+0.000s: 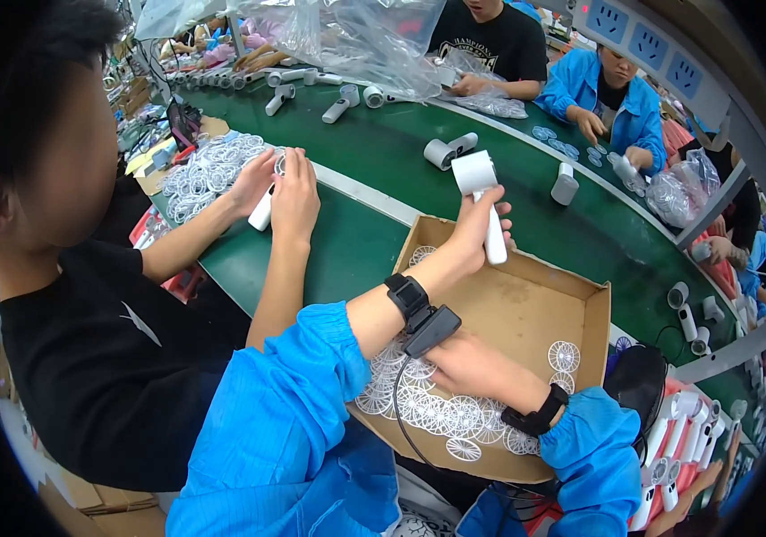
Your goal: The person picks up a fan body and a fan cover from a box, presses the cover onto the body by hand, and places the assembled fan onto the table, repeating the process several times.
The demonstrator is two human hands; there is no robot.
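Note:
My left hand (474,231) is wrapped round the handle of a white handheld fan (474,174), shaped like a small hair dryer. It holds the fan above the far side of a shallow cardboard box (593,336), with the round head up. Lower down, inside the box, my right hand (472,362) reaches left over a heap of white round spoked grilles (441,413). Its fingertips are hidden behind my left wrist and the black device there, so what they touch does not show. More grilles (564,356) lie along the box's right side.
Close on my left, a person (88,358) works on a white part beside a pile of white rings (208,174). Beyond the box runs a green conveyor (365,148) carrying several white fans. Two people sit across it. A black cable (396,416) hangs from my left wrist.

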